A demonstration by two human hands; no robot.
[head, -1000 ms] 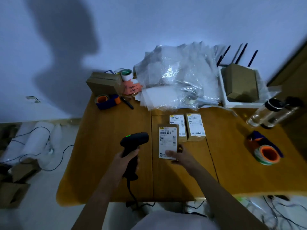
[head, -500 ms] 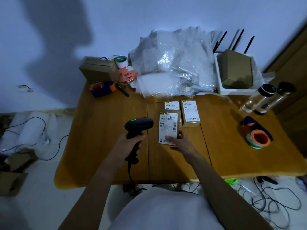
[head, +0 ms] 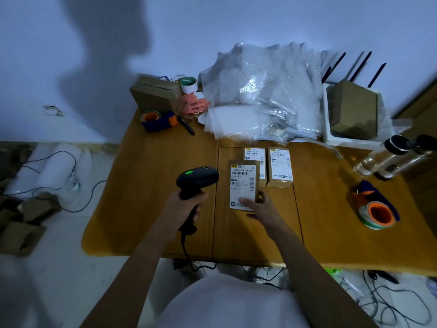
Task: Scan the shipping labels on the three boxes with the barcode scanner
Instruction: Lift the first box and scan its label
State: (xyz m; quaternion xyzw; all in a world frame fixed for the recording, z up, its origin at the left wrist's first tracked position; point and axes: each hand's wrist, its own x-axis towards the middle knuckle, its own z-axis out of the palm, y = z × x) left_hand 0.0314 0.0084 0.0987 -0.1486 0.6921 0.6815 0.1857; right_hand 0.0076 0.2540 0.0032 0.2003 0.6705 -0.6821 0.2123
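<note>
My left hand clamped on barcode scanner grip, green light on. My right hand, fingers pinching near box at lower edge, label up. Judge: first scan underway; two boxes behind untouched. Wooden table bare left, tape dispenser well apart right.

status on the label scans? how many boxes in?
Done: cannot tell; nothing marks a finished scan. In hand: left hand grips the barcode scanner, green light lit, beside the nearest box, which the right hand holds at its near end. Left: two labelled boxes behind it, untouched on the table.
</note>
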